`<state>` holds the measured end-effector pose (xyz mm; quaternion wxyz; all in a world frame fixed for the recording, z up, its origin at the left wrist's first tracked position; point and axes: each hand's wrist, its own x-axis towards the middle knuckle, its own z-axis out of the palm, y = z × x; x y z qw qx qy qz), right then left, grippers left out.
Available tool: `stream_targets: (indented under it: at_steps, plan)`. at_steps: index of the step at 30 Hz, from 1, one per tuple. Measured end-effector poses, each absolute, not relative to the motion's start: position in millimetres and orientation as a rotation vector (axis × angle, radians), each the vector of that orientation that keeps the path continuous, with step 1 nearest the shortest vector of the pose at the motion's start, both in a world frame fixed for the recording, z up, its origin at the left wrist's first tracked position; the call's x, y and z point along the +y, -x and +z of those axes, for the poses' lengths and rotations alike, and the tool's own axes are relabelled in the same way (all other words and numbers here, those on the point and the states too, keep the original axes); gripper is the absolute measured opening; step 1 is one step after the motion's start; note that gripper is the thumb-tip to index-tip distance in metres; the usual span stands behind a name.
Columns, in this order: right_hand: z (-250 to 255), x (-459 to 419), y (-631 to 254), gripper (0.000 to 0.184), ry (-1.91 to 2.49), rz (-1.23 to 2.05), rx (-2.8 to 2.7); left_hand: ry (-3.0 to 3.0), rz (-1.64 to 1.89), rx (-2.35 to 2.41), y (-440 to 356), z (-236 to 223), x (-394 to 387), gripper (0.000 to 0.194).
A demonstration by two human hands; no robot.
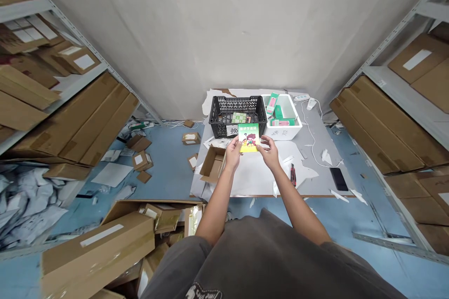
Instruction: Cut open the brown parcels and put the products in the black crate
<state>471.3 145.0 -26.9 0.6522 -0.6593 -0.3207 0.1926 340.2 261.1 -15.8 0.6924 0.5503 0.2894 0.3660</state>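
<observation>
The left hand (233,152) and right hand (268,153) pinch the booklet (249,139) by 2 sides, on the near side of the black crate (219,129); a slipping thumb could drop it toward the open carton (209,178), left.

Even, diffuse light, fairly bright, soft faint shadows, wide-angle stretching toward the edges

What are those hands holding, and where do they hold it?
What looks like a green-and-yellow booklet: left hand at its lower left edge, right hand at its lower right edge.
</observation>
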Motion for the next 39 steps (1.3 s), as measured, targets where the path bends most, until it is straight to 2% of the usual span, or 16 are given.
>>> stream_targets:
  at_steps: [2,5,11,14,20,23,33,39]
  plan:
    - [-32,146,-472,0.063,1.518,0.456,-0.743,-1.247,0.801,0.678,-338,-21,264,0.055]
    - [-39,149,-469,0.061,1.508,0.462,-0.759,-1.359,0.812,0.68,-335,-26,263,0.056]
    - [-38,158,-468,0.048,1.565,0.311,-0.908,-2.098,0.777,0.621,-324,-13,266,0.094]
    - [-34,167,-470,0.049,1.586,0.235,-1.067,-2.307,0.728,0.563,-324,-6,275,0.1]
    - [-26,194,-484,0.078,1.783,0.196,-1.345,-2.463,0.693,0.536,-340,-8,313,0.094]
    - [-20,216,-503,0.086,1.887,0.188,-1.401,-2.467,0.669,0.558,-359,-11,337,0.094]
    - [-36,343,-638,0.085,2.008,0.236,-1.436,-2.485,0.625,0.773,-479,-13,439,0.085]
    - [-62,368,-701,0.079,1.998,0.297,-1.33,-2.545,0.562,0.922,-493,-29,466,0.083]
